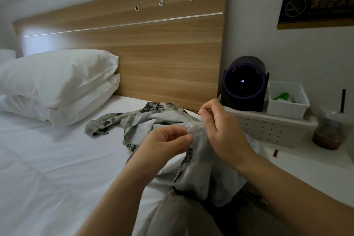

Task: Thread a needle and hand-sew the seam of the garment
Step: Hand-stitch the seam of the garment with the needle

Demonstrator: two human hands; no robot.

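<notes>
Lap (pixel 182 216) has garment (pixel 199 161) draped over it, trailing onto bed (pixel 57 159). L hand (pixel 168 143) pinches its raw edge; R hand (pixel 220 126), just above & right, pinches what's prob the needle (pixel 200 110), too small to confirm. Edge lies down-left of that pinch

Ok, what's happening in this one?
A person is hand-sewing a grey patterned garment across their lap. The left hand pinches a frayed edge of the fabric; the right hand is raised beside it, fingers pinched as if on a needle, which is too fine to make out. The rest of the garment trails over the white bed.
</notes>
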